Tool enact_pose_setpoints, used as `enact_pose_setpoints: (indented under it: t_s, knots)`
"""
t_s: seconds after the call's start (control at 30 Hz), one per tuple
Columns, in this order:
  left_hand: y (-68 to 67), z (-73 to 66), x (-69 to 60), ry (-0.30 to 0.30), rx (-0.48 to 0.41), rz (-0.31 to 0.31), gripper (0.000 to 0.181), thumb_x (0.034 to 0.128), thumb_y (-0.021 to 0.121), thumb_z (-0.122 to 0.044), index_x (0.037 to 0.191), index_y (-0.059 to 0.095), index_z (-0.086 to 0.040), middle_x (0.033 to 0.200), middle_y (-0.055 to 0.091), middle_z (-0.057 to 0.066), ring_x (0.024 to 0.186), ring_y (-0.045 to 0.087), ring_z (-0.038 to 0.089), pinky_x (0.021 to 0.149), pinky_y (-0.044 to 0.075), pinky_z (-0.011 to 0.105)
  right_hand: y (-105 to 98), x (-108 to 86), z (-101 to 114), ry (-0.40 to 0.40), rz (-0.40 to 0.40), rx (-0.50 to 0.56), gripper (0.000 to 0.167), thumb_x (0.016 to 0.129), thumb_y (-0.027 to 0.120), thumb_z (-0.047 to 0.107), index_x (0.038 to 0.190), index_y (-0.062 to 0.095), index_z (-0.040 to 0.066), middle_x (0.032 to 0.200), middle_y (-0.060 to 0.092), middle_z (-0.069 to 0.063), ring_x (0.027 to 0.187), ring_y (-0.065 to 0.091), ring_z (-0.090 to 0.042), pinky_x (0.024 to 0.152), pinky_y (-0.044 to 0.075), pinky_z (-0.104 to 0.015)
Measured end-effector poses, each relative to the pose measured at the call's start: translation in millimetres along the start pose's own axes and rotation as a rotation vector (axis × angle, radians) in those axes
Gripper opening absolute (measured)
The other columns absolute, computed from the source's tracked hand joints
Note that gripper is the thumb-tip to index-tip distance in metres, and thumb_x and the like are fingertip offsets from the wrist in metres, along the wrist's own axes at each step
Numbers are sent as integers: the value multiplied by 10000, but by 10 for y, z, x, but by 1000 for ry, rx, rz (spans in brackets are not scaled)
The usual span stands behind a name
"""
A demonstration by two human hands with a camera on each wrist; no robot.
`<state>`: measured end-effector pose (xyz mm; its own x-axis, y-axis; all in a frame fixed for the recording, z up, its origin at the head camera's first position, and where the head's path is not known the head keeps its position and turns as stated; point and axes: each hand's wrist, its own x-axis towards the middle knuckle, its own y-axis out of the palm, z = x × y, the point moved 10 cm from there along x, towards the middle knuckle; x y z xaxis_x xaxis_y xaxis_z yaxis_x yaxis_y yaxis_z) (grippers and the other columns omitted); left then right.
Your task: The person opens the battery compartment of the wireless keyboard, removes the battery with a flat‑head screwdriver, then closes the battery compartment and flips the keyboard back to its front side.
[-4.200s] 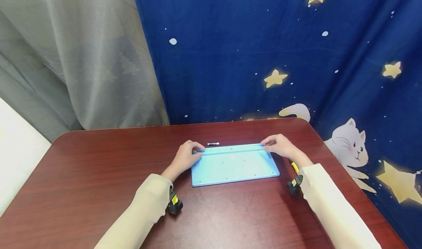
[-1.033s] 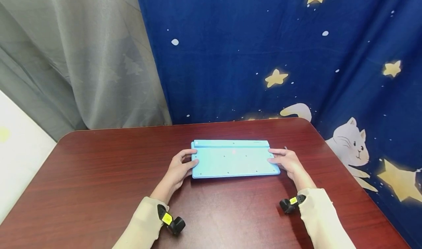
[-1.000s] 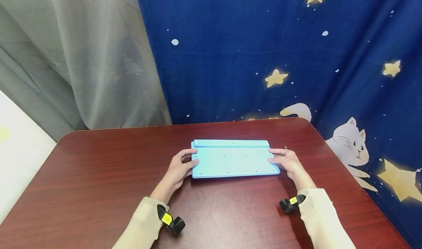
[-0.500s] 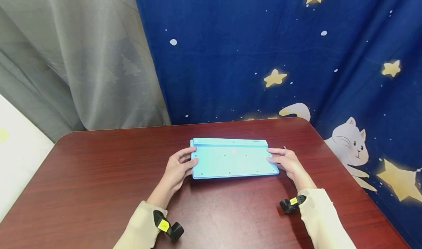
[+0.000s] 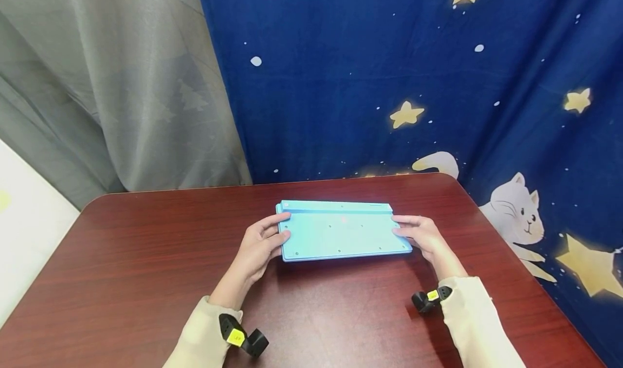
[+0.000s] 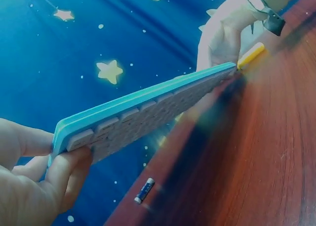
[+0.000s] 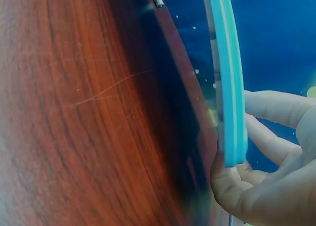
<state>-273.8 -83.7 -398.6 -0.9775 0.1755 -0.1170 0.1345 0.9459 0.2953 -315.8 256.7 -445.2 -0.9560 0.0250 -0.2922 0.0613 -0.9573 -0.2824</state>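
Observation:
A light blue keyboard (image 5: 340, 232) is held off the table, its screw-dotted underside towards the head camera. Its pale keys (image 6: 143, 119) face down and away, as the left wrist view shows. My left hand (image 5: 258, 246) grips the left end, thumb on one face and fingers on the other. At the opposite end my right hand (image 5: 425, 238) pinches the keyboard between thumb and fingers; the right wrist view shows this grip on the blue edge (image 7: 232, 87). A small battery (image 6: 144, 190) lies on the table below, hidden from the head view by the keyboard.
The dark red wooden table (image 5: 146, 260) spreads out beneath, its far edge near the blue star-print curtain (image 5: 331, 86). On the table by my right hand lies a tool with a yellow handle (image 6: 252, 55). A grey curtain (image 5: 146, 86) hangs at the back left.
Earlier my hands were at the back corners of the keyboard, which lay lower, with the battery visible behind it. Now they grip its ends; it has risen slightly and hides the battery.

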Motion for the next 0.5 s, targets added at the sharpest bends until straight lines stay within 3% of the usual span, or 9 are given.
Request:
enact_pose_setpoints:
  t_s: [0.2,0.33,0.5]
  knots:
    - [65,-115,-34,28,-13,43,457,878,506,94,1323,433,19,1249,501,245,889,621,168,740,510,378,34,-20,29,-9,16,6,543,816,693,128,1290,486,-38,1305,468,-227,1013,558,-130,922,419,-368]
    - [72,-184,-54,45,-49,33,478,876,499,103,1338,427,5,1275,479,240,903,618,174,748,503,394,56,-26,47,-20,23,11,551,813,699,139,1292,487,-32,1300,475,-225,1021,559,-132,916,425,-355]
    - [64,-269,-100,65,-69,0,488,875,499,106,1344,431,-8,1273,480,236,881,622,169,737,506,392,78,-73,164,-100,14,-55,520,828,683,162,1278,506,-28,1261,512,-223,1083,535,-213,896,435,-331]
